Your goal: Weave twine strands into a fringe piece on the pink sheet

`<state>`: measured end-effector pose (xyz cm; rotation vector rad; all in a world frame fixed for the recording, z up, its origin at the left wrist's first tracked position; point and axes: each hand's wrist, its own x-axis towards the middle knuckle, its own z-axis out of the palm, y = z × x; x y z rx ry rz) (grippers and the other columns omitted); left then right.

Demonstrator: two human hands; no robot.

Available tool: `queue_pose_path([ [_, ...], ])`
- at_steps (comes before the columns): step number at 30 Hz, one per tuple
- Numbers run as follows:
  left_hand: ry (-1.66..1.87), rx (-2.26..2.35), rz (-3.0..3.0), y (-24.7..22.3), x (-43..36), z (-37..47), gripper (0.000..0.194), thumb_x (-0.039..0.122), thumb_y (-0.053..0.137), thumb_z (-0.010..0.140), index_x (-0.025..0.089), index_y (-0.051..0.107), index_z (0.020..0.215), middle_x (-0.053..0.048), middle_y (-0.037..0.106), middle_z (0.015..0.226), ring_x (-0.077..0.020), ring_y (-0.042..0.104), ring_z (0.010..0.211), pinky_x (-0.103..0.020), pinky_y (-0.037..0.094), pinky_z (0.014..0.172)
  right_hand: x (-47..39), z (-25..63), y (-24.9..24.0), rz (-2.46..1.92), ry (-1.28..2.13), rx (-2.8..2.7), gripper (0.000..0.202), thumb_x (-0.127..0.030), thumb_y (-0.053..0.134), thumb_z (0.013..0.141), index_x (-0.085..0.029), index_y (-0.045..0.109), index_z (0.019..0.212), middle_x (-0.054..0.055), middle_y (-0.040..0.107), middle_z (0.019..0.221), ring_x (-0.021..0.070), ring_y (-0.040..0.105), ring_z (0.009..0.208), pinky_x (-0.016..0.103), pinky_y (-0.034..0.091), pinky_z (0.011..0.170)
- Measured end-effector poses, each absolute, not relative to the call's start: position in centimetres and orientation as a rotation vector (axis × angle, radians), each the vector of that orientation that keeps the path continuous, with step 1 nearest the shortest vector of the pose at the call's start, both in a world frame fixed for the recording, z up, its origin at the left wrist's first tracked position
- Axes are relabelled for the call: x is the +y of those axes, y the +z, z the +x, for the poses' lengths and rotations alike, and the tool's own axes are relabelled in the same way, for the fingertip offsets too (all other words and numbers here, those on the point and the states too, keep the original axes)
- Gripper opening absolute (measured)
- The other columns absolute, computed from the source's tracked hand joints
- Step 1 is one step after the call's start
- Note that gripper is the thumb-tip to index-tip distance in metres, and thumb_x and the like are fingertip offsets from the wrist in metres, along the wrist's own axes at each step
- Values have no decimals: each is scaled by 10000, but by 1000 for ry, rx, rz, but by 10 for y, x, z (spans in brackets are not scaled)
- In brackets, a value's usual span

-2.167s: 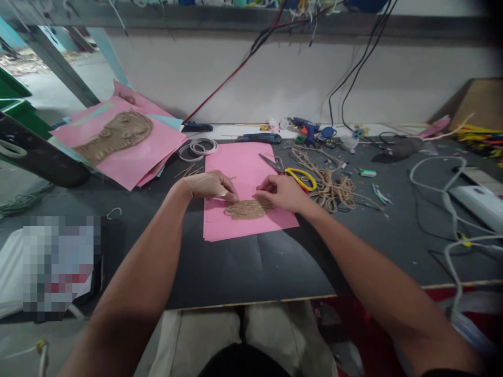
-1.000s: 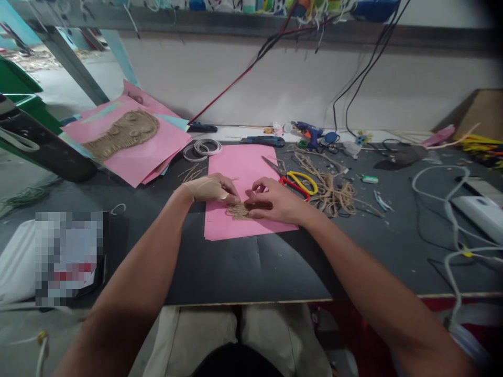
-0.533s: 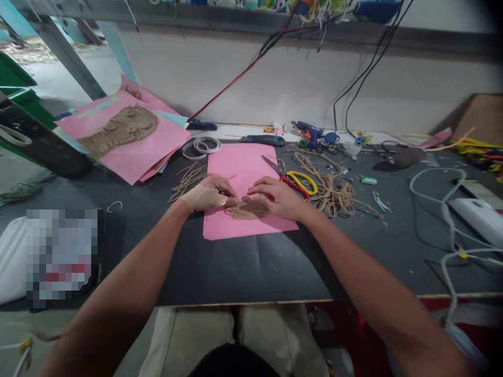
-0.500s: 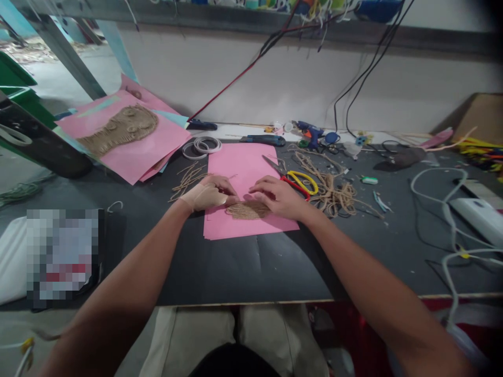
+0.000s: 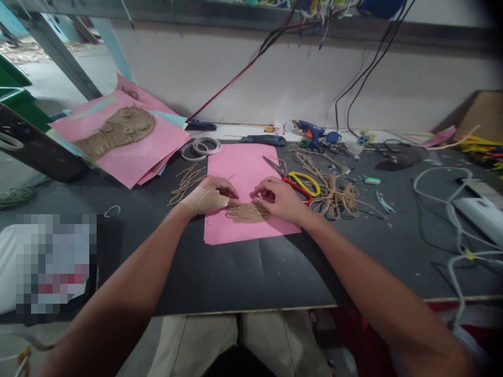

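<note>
A patch of brown twine, laid in close rows, rests on a sheet of pink paper in front of me. My left hand is closed at the patch's upper left edge, with fingertips pressed down on the twine. A light wrapping covers the back of that hand near the wrist. At the upper right edge my right hand has thumb and finger pinched on the twine; the strand itself is mostly hidden. Scissors with red and yellow handles lie just beyond my right hand.
Loose twine is heaped right of the scissors, and cut twine pieces lie on the left. Pink sheets bearing a twine shape are stacked back left. A glue gun, cutter knife and white cable are also on the table.
My right hand's fingers have curled more at the patch's upper edge. Both hands stay at the twine, and the view has shifted slightly.
</note>
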<state>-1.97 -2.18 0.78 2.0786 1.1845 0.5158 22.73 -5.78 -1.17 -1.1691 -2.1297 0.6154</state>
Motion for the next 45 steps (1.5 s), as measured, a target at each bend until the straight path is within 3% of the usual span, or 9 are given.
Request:
queue_pose_path([
  [6, 505, 1168, 2119, 6, -20, -21, 140, 271, 754, 721, 181, 801, 817, -31, 715, 730, -137, 585, 669, -277, 444, 639, -58, 227, -14, -1165, 604, -2136, 98, -221, 693, 866, -196, 713, 959, 62, 619, 976, 159, 597, 800, 326, 500, 736],
  [12, 454, 1022, 2165, 9, -19, -25, 125, 305, 747, 755, 190, 792, 774, -51, 760, 820, -168, 647, 796, -293, 480, 742, -58, 226, -13, -1173, 597, -2140, 91, -212, 695, 865, -190, 721, 949, 67, 622, 985, 154, 596, 786, 326, 504, 736],
  [17, 426, 1001, 2167, 11, -19, -29, 142, 286, 748, 739, 172, 789, 813, -42, 731, 754, -147, 604, 701, -275, 464, 669, -58, 226, -13, -1169, 597, -2136, 93, -214, 700, 861, -192, 722, 949, 66, 623, 989, 152, 597, 784, 324, 507, 732],
  [27, 396, 994, 2182, 13, -18, -32, 155, 220, 675, 745, 180, 790, 842, -58, 756, 871, -172, 643, 827, -284, 480, 738, -58, 226, -12, -1199, 622, -2137, 104, -242, 692, 872, -196, 720, 962, 70, 626, 988, 166, 600, 801, 341, 512, 754],
  [35, 386, 1039, 2167, 11, -16, -33, 198, 256, 662, 758, 192, 801, 883, -48, 747, 842, -164, 631, 793, -283, 477, 729, -58, 226, -12, -1183, 611, -2151, 101, -233, 688, 875, -197, 712, 966, 67, 624, 998, 164, 604, 813, 337, 512, 768],
  [45, 422, 939, 2178, 11, -17, -32, 85, 242, 723, 734, 214, 790, 779, -38, 738, 826, -170, 631, 799, -304, 471, 753, -59, 226, -11, -1203, 598, -2163, 109, -227, 688, 873, -203, 723, 973, 71, 630, 1005, 176, 609, 828, 346, 509, 773],
])
